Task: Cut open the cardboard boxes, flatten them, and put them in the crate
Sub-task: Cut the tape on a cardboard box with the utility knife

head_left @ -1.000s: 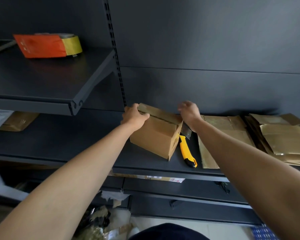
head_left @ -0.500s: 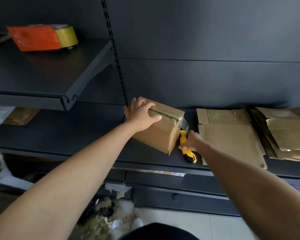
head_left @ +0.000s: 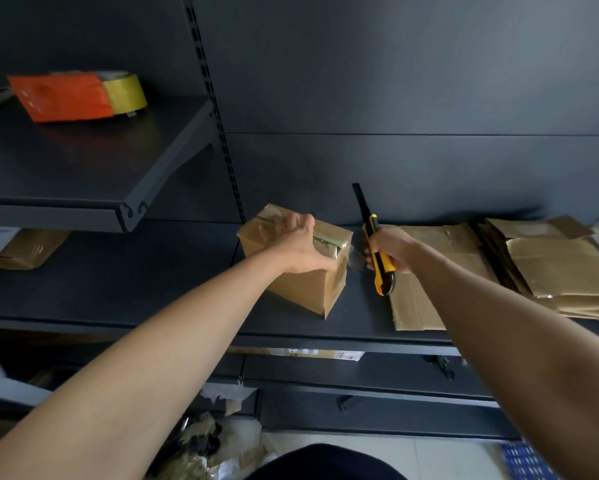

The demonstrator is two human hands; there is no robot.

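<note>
Head view: left hand [head_left: 299, 249] on box [head_left: 308, 292], right hand [head_left: 393, 249] around knife [head_left: 384, 276], label [head_left: 303, 352] blurred.

Dim, cool light reaches the cardboard box [head_left: 308, 292] from its upper right, where the back panel [head_left: 498, 81] pales to grey. Left of the box, the shelves [head_left: 118, 278] sink into shadow. Tape [head_left: 329, 242] on the box's top glints. Wide-angle distortion bows the upright [head_left: 221, 133] above the box.

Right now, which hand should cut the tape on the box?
The right hand: it grips the yellow knife, blade out, just beside the box. The left hand holds the top of the box, steadying it.
</note>
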